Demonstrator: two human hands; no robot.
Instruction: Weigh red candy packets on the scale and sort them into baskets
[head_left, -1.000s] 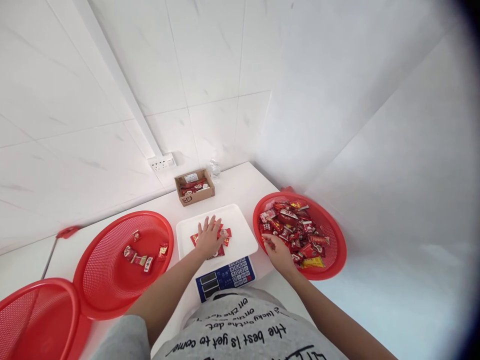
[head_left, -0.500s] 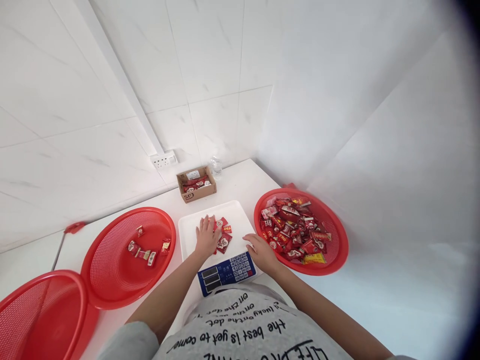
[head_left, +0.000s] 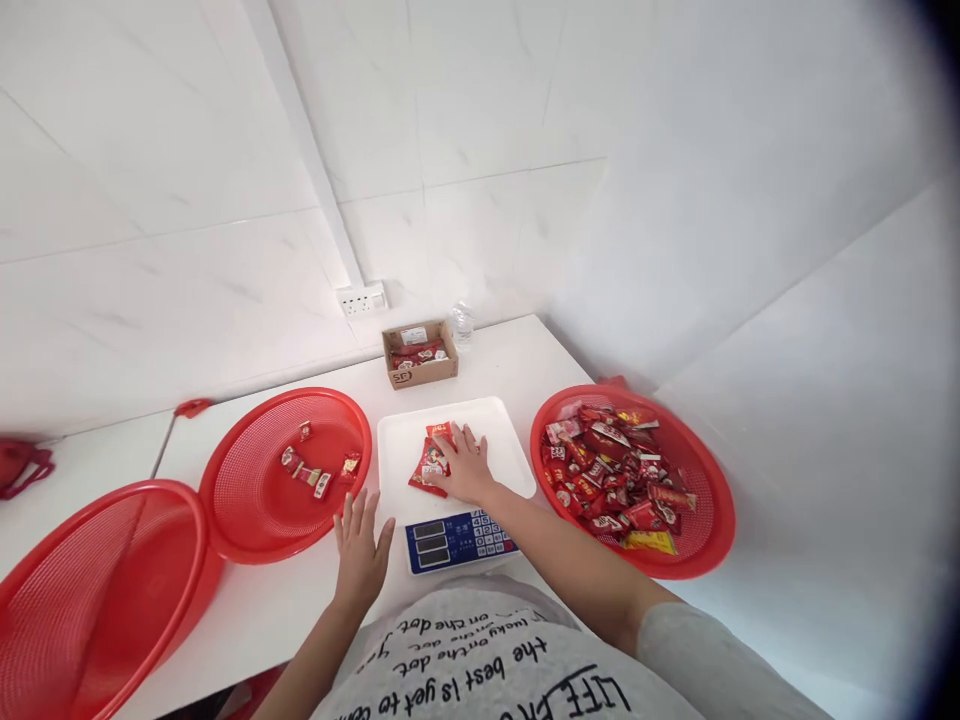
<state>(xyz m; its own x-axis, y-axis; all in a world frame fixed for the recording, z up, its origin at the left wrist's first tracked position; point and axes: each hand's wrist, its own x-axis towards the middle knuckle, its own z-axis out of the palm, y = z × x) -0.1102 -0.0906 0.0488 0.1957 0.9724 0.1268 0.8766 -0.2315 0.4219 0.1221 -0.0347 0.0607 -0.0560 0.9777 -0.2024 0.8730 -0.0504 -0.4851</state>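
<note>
Several red candy packets (head_left: 427,466) lie on the white pan of a weighing scale (head_left: 397,428). Over them rests my right hand (head_left: 465,468), fingers spread, covering part of the packets. Whether it presses on them or just hovers, I cannot tell. Between the scale and the middle red basket (head_left: 247,530), my left hand (head_left: 361,550) is held with its fingers apart and nothing in it. A few wrapped candies (head_left: 306,472) sit inside that basket. The scale's blue keypad panel (head_left: 450,545) faces me, its right part partly behind my right forearm.
To the right, a red basket (head_left: 720,535) holds a heap of wrapped snacks (head_left: 607,460). An emptier red basket (head_left: 180,620) stands at the left edge. Behind the scale are a small cardboard box (head_left: 424,374) with red packets and a clear plastic bottle (head_left: 462,326) by the wall.
My left hand has left the packets and moved left, off the scale. My right hand has moved onto them from the pan's right edge. The view has shifted slightly.
</note>
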